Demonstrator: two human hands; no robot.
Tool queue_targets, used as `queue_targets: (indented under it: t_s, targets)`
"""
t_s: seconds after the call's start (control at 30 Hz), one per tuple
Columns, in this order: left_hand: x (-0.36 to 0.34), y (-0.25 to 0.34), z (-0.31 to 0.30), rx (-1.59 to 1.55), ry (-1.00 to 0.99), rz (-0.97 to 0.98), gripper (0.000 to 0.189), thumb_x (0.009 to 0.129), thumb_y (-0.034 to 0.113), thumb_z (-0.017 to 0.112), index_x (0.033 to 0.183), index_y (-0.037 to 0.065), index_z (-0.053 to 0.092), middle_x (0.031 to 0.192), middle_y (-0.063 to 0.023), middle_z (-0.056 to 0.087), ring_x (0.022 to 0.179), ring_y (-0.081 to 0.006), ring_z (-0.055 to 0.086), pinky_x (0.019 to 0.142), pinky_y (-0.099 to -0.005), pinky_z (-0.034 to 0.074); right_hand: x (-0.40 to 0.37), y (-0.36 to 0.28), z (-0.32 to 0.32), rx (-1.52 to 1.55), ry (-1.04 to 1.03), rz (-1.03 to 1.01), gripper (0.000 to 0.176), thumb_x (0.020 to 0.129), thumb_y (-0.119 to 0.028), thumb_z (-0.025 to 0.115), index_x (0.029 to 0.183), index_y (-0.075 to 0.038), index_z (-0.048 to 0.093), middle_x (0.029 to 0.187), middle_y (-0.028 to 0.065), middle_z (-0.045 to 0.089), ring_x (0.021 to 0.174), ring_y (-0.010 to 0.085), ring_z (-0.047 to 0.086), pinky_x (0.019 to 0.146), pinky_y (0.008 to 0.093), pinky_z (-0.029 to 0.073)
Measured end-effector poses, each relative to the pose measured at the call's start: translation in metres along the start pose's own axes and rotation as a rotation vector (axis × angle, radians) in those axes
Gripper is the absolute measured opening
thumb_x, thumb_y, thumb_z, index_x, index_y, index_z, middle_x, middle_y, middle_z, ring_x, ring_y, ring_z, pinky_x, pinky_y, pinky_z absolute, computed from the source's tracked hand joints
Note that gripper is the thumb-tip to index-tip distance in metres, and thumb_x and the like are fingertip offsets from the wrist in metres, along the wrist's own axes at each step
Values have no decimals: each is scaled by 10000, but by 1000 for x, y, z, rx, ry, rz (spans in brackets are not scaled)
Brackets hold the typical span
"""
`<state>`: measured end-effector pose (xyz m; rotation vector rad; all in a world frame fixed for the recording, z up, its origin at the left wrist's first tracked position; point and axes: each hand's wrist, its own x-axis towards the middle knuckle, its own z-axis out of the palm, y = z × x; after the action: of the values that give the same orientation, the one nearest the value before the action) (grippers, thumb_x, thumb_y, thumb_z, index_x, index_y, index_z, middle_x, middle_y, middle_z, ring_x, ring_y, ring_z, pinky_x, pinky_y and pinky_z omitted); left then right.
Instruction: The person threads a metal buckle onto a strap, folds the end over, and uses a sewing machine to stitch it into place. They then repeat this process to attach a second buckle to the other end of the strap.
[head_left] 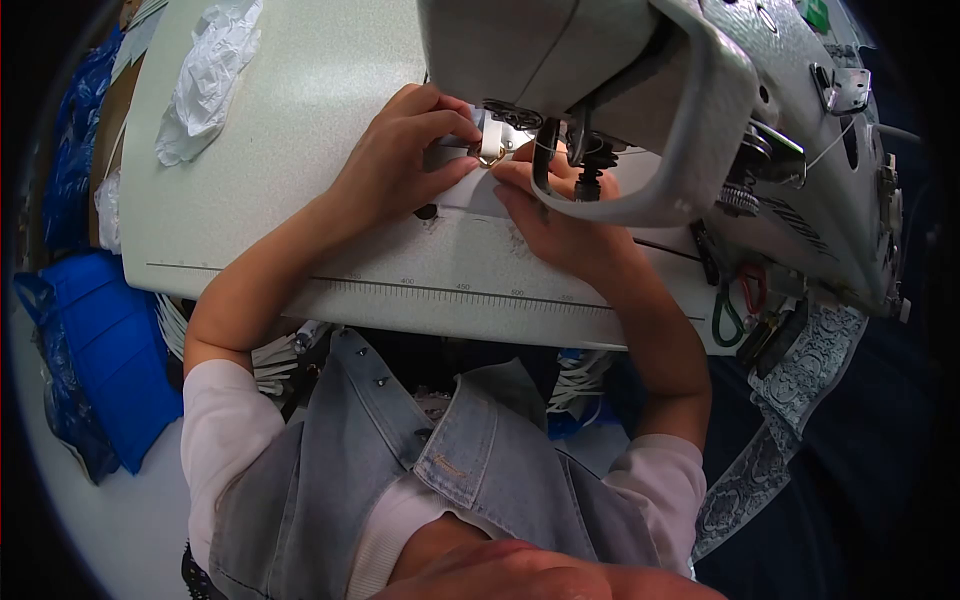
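Observation:
A narrow white strap (492,138) with a small gold-coloured metal ring (491,160) at its near end lies under the head of a sewing machine (560,55). My left hand (415,145) holds the strap from the left, thumb and fingers curled at its edge beside the ring. From the right, my right hand (565,215) pinches close to the ring; its fingertips are partly hidden behind the machine's needle area and guard. Light falls on the spot between both hands.
Crumpled white paper (212,80) lies on the machine table (300,100), which has a printed ruler along its front edge. Green-handled scissors (728,318) rest at the right. Blue plastic (110,350) stands at the left; patterned lace (815,350) hangs at the right.

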<state>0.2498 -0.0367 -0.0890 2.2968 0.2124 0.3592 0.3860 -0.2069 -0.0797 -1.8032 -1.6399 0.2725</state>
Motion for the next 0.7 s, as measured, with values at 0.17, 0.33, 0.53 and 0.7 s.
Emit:
queue_targets:
  t_s: [0.17,0.33,0.53,0.7]
  targets:
    - [-1,8,6,134,90,-21,227,690,108,767,880,71,648,974,-48,561,997,-246,528,847,-361,440,-4,5,4,63,35,87,177,832,-143,663,1000,-93,634,864,61,636,666,199,643,559,285,501]
    - [-2,-3,7,191,99,63,152,708,75,740,836,92,661,941,-31,567,935,-220,551,832,-358,433,-2,-2,1,-60,62,59,171,814,-118,676,973,-78,628,818,71,635,648,211,639,558,309,508]
    - [-2,-9,6,107,77,59,145,722,77,726,857,92,675,929,-32,573,928,-216,561,849,-367,428,-4,-4,1,3,48,65,156,803,-110,687,948,-73,642,808,80,651,650,224,654,564,315,513]
    - [-3,5,1,102,43,-13,220,702,112,750,905,97,667,959,-40,567,969,-229,543,885,-379,411,-2,-4,-2,-18,106,63,189,799,-101,688,982,-76,647,812,80,658,659,226,659,579,316,517]
